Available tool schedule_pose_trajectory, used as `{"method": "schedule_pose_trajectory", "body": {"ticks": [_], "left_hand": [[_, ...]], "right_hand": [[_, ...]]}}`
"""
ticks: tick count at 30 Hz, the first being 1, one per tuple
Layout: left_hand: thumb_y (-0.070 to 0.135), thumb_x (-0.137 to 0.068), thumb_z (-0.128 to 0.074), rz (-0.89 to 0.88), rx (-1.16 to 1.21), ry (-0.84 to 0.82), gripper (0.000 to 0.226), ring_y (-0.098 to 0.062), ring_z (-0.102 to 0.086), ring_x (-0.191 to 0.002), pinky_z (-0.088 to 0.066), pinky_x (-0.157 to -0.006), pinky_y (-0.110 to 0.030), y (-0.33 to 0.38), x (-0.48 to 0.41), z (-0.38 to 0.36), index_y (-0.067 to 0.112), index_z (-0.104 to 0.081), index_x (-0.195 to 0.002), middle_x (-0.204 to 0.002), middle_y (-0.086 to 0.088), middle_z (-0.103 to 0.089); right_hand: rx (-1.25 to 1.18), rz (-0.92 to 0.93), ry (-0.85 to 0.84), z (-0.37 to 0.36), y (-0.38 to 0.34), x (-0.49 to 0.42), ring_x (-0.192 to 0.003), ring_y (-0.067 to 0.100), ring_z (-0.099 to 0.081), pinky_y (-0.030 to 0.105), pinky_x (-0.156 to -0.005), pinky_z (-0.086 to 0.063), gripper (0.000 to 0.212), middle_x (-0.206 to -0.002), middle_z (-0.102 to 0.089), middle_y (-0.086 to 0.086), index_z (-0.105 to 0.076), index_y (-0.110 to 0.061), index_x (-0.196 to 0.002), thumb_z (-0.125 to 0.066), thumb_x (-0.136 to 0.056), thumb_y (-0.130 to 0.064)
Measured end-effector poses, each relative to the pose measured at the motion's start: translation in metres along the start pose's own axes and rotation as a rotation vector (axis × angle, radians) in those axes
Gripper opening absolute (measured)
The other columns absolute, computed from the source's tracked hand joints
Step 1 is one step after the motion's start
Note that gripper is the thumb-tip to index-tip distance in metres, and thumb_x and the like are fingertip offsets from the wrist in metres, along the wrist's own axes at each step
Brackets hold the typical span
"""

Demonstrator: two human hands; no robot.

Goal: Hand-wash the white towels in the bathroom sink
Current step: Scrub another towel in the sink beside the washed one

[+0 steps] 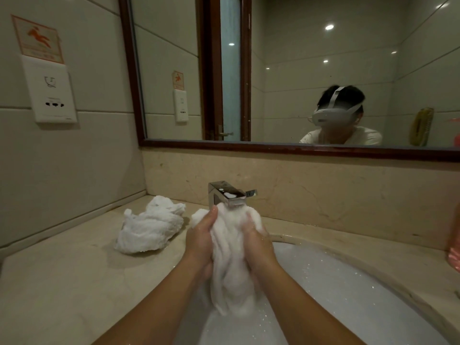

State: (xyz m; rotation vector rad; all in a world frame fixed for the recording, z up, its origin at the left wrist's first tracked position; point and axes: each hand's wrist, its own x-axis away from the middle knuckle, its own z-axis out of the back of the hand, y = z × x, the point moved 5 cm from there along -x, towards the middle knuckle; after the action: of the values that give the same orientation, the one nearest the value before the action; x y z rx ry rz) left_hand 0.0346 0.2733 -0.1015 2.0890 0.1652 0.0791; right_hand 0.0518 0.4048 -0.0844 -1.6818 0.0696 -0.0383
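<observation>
White, sodden terry cloth fills the centre of the scene: a bunched white towel (231, 265) is held upright over the round white sink basin (348, 282). Its top sits just under the spout of a square chrome faucet (229, 194) and its lower end hangs down into the bowl. The left hand (201, 242) grips the towel from one side, and the right hand (258, 245) grips it from the other, the fingers of both curled into the fabric. A second crumpled white towel (149, 227) lies on the beige marble counter (62, 282), to the left of the faucet and apart from the basin. Glinting specks dot the basin's wall. Behind the faucet hangs a dark-wood-framed mirror (139, 100). A white wall socket plate (52, 93) sits on the tiles at left.
</observation>
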Motion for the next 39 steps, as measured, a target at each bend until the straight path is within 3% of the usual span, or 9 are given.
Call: {"method": "schedule_pose_trajectory", "body": {"ticks": [8,13,19,23,26,28,34,37,39], "left_hand": [[0.071,-0.075,-0.077,-0.139,-0.314,0.009,0.064,-0.034,-0.077,-0.101,-0.058,-0.097,-0.059,0.001,0.008,-0.007,0.016,-0.079,-0.108,-0.105,-0.015,-0.079],[0.051,-0.094,-0.071,-0.256,-0.47,0.112,0.037,-0.015,-0.076,-0.077,-0.057,-0.061,-0.024,0.012,0.007,-0.005,0.014,-0.075,-0.098,-0.087,-0.003,-0.078],[0.033,-0.086,-0.081,-0.2,-0.169,0.194,0.04,-0.02,-0.076,-0.089,-0.061,-0.068,-0.029,0.008,-0.002,0.009,0.009,-0.068,-0.115,-0.105,-0.008,-0.076],[0.056,-0.055,-0.092,-0.189,-0.174,0.259,0.064,-0.029,-0.076,-0.084,-0.063,-0.084,-0.053,0.012,-0.005,0.016,0.009,-0.072,-0.094,-0.095,-0.014,-0.076],[0.047,-0.064,-0.092,-0.148,-0.105,0.248,0.059,-0.037,-0.077,-0.093,-0.059,-0.091,-0.061,0.011,0.0,0.016,0.005,-0.073,-0.1,-0.098,-0.018,-0.078],[0.044,-0.077,-0.087,-0.148,-0.162,0.198,0.048,-0.035,-0.078,-0.094,-0.06,-0.091,-0.058,0.013,0.006,0.011,0.005,-0.074,-0.103,-0.098,-0.016,-0.079],[0.043,-0.093,-0.074,-0.307,-0.491,-0.019,0.029,-0.018,-0.078,-0.081,-0.056,-0.061,-0.022,0.02,0.025,-0.021,0.015,-0.076,-0.098,-0.087,-0.003,-0.08],[0.052,-0.094,-0.06,-0.359,-0.559,-0.059,0.035,-0.014,-0.074,-0.082,-0.054,-0.065,-0.018,0.021,0.029,-0.026,0.019,-0.072,-0.097,-0.086,0.004,-0.078],[0.055,-0.089,-0.043,-0.35,-0.565,-0.037,0.038,-0.007,-0.068,-0.091,-0.051,-0.075,-0.021,0.021,0.031,-0.023,0.028,-0.062,-0.107,-0.096,0.007,-0.072]], "right_hand": [[0.136,0.108,0.032,-0.015,-0.004,0.009,-0.119,0.022,-0.063,0.045,-0.107,-0.051,0.039,-0.126,-0.064,-0.002,-0.053,-0.029,-0.138,-0.041,-0.109,-0.053],[0.093,0.102,0.066,-0.015,-0.002,0.004,-0.117,0.021,-0.065,0.049,-0.105,-0.053,0.039,-0.129,-0.065,-0.003,-0.044,-0.039,-0.143,-0.046,-0.107,-0.055],[0.092,0.066,0.267,0.003,0.004,0.002,-0.091,0.02,-0.066,0.041,-0.087,-0.055,0.03,-0.102,-0.068,-0.005,-0.053,-0.034,-0.119,-0.054,-0.103,-0.059],[0.209,0.017,0.159,0.0,0.009,0.0,-0.117,0.029,-0.064,0.05,-0.108,-0.049,0.054,-0.118,-0.069,-0.004,-0.062,-0.038,-0.131,-0.034,-0.102,-0.072],[0.174,-0.073,0.044,-0.008,0.018,0.0,-0.119,0.03,-0.063,0.052,-0.106,-0.051,0.08,-0.125,-0.066,-0.001,-0.044,-0.041,-0.147,-0.032,-0.086,-0.091],[0.14,-0.097,0.027,-0.012,0.02,0.001,-0.112,0.029,-0.067,0.051,-0.1,-0.056,0.095,-0.121,-0.068,-0.001,-0.036,-0.045,-0.147,-0.042,-0.069,-0.099],[0.024,-0.112,0.088,0.0,0.017,-0.005,-0.096,0.022,-0.069,0.042,-0.089,-0.059,0.067,-0.105,-0.069,0.0,-0.051,-0.035,-0.132,-0.064,-0.084,-0.08],[0.032,-0.104,0.061,0.0,0.018,-0.004,-0.098,0.021,-0.07,0.039,-0.084,-0.059,0.073,-0.107,-0.07,-0.001,-0.053,-0.034,-0.133,-0.073,-0.077,-0.077],[-0.033,-0.111,0.065,-0.002,0.021,-0.003,-0.099,0.025,-0.073,0.045,-0.088,-0.062,0.096,-0.109,-0.074,-0.001,-0.056,-0.038,-0.134,-0.084,-0.053,-0.081]]}}
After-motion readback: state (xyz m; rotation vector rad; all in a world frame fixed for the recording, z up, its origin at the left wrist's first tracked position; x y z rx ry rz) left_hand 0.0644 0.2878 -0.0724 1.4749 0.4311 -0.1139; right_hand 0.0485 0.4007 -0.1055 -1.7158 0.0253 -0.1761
